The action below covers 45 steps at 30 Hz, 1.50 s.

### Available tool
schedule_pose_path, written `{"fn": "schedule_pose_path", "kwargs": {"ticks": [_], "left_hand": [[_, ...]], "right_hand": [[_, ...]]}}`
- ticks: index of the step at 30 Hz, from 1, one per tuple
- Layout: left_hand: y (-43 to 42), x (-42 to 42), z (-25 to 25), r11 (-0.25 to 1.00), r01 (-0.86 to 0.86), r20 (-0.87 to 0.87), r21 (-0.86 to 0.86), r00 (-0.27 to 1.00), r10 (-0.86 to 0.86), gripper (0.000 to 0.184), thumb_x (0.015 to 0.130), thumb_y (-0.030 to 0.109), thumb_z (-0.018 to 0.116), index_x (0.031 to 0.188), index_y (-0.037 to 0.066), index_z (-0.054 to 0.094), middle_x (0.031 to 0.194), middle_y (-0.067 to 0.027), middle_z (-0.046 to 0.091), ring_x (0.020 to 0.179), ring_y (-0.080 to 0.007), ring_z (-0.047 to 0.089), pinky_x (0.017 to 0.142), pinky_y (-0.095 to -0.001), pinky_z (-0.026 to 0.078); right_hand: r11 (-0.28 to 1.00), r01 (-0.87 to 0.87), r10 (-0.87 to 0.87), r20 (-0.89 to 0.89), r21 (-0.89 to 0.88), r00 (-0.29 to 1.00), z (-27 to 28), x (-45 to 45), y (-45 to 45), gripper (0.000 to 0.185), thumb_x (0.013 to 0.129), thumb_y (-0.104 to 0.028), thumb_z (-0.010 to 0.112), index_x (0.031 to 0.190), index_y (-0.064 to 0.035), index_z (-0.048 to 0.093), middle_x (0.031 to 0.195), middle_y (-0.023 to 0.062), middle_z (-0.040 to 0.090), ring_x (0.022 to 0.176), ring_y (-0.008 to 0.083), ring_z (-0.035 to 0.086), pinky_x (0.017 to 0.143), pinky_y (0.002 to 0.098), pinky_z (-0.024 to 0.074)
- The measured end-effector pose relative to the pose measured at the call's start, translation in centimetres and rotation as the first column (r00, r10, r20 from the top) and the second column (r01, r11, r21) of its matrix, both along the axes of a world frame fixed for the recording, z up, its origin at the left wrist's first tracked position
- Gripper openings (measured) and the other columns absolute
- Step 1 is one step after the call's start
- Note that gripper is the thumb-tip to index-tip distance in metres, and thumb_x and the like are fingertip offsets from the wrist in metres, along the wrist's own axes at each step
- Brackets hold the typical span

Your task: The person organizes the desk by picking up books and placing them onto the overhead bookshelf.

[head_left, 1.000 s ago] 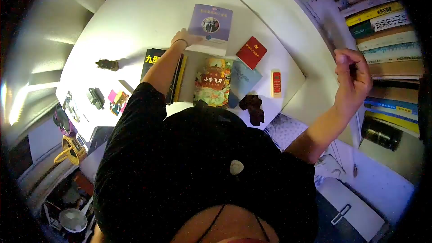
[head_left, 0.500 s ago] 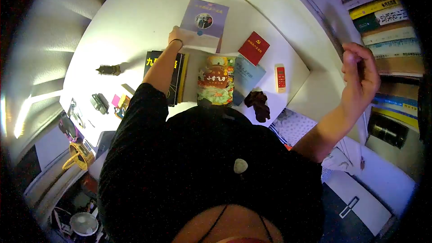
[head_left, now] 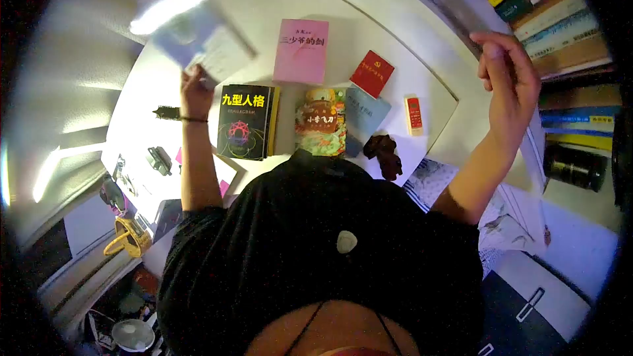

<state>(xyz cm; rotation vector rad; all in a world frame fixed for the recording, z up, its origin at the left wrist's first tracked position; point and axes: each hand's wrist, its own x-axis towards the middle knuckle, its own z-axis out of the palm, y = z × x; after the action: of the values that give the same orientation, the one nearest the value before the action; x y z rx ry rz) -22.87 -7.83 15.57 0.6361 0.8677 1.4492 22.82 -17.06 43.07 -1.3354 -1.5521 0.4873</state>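
My left hand is closed on the lower edge of a purple and white book, which is raised at the upper left and blurred. My right hand is up at the right near the bookshelf, its fingers curled; whether anything is between them is hidden. On the white table lie a pink book, a black book with yellow lettering on a stack, and a colourful book. A small red book overlaps a blue book.
A red and white remote-like object and a dark brown object sit on the table's right part. At the left are a dark spiky object and a yellow basket. Shelved books stand at the right.
My left hand has lifted the purple book and carried it left, uncovering the pink book. My right hand remains raised at the right, with the view slightly shifted.
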Motion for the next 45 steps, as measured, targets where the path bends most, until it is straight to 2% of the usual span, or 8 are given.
{"fn": "schedule_pose_path", "kwargs": {"ticks": [5, 7, 11, 18, 20, 24, 33, 45], "left_hand": [[-1.7, -3.3, 7.8, 0.951, 0.07, -0.366, 0.301, 0.93, 0.048, 0.062, 0.071, -0.003, 0.062, 0.127, 0.007, 0.036, 0.106, -0.011, 0.055, 0.092, -0.0225, 0.057, 0.08, -0.0345, 0.05], [-1.5, -2.9, 11.6, 0.89, 0.105, -0.844, 0.444, 0.382, 0.376, 0.072, 0.07, -0.004, 0.062, 0.134, 0.007, 0.03, 0.111, -0.0118, 0.053, 0.095, -0.023, 0.056, 0.081, -0.0344, 0.049], [-1.1, 0.0, 18.7, 0.851, -0.104, -0.247, 0.515, 0.933, 0.264, 0.049, 0.072, -0.003, 0.063, 0.118, 0.006, 0.048, 0.106, -0.0092, 0.057, 0.09, -0.0175, 0.057, 0.073, -0.0261, 0.048], [1.4, 6.4, 26.1, 0.698, -0.059, -0.272, 0.713, 0.895, 0.354, 0.026, 0.071, -0.001, 0.063, 0.097, 0.002, 0.06, 0.087, -0.0057, 0.064, 0.077, -0.0168, 0.061, 0.067, -0.0251, 0.047], [2.0, 7.3, 29.6, 0.662, 0.108, -0.606, 0.742, 0.529, 0.593, 0.024, 0.075, 0.002, 0.063, 0.098, -0.002, 0.06, 0.089, -0.0082, 0.065, 0.082, -0.0187, 0.062, 0.074, -0.0286, 0.049], [4.2, 10.3, 32.4, 0.678, 0.139, -0.38, 0.722, 0.898, 0.22, 0.015, 0.075, 0.002, 0.065, 0.09, 0.0, 0.064, 0.087, -0.0095, 0.065, 0.077, -0.0138, 0.061, 0.07, -0.0264, 0.048], [15.3, 22.3, 32.5, 0.672, 0.144, -0.684, 0.727, 0.058, 0.728, 0.032, 0.068, 0.03, 0.07, 0.085, 0.003, 0.062, 0.074, -0.0133, 0.064, 0.07, -0.029, 0.062, 0.062, -0.0381, 0.048], [24.4, 26.2, 29.7, 0.796, -0.034, -0.788, 0.605, 0.115, 0.604, 0.043, 0.072, 0.033, 0.064, 0.106, 0.01, 0.054, 0.086, -0.0161, 0.063, 0.084, -0.0344, 0.061, 0.072, -0.0438, 0.05]], "right_hand": [[0.997, -0.029, 0.03, -0.019, 0.067, 0.999, -0.2, -0.3, 0.0, 0.017, 0.088, -0.014, 0.05, 0.093, -0.0025, 0.062, 0.061, -0.0033, 0.044, 0.055, 0.0026, 0.032, 0.048, 0.0174, 0.0232], [0.993, -0.101, 0.105, -0.063, 0.063, 0.993, -0.8, 0.7, 0.3, 0.016, 0.089, -0.014, 0.05, 0.093, -0.003, 0.062, 0.064, -0.0027, 0.048, 0.055, 0.0025, 0.033, 0.047, 0.0174, 0.0235], [0.99, -0.107, 0.111, -0.04, 0.09, 0.993, -0.5, 0.4, 0.4, 0.016, 0.089, -0.014, 0.05, 0.092, -0.0029, 0.062, 0.068, -0.0019, 0.052, 0.055, 0.0023, 0.035, 0.047, 0.017, 0.0246], [0.994, -0.079, 0.082, -0.034, 0.073, 0.996, -0.8, 0.8, 0.3, 0.017, 0.089, -0.015, 0.049, 0.092, -0.0037, 0.062, 0.078, -0.0016, 0.06, 0.055, 0.0029, 0.04, 0.047, 0.017, 0.0309], [0.994, -0.066, 0.07, -0.049, 0.085, 0.996, -0.4, 0.5, -0.1, 0.017, 0.089, -0.015, 0.049, 0.089, -0.0034, 0.062, 0.079, -0.0022, 0.06, 0.054, 0.0033, 0.04, 0.048, 0.0173, 0.0331], [0.996, -0.087, 0.083, -0.095, -0.032, 0.992, 0.1, 0.4, -0.4, 0.015, 0.089, -0.012, 0.05, 0.088, -0.0012, 0.061, 0.074, -0.0021, 0.055, 0.056, 0.0039, 0.039, 0.048, 0.0183, 0.0313], [0.997, -0.064, 0.064, 0.001, 0.033, 0.998, -0.2, 0.4, -0.3, 0.015, 0.089, -0.012, 0.05, 0.088, -0.0005, 0.06, 0.068, -0.0004, 0.052, 0.056, 0.0043, 0.041, 0.049, 0.019, 0.0322], [0.998, -0.06, 0.06, -0.018, 0.013, 0.998, 0.3, 0.4, -0.4, 0.012, 0.082, -0.012, 0.061, 0.091, -0.0052, 0.063, 0.07, 0.0061, 0.058, 0.059, 0.0107, 0.048, 0.057, 0.0249, 0.0418]]}}
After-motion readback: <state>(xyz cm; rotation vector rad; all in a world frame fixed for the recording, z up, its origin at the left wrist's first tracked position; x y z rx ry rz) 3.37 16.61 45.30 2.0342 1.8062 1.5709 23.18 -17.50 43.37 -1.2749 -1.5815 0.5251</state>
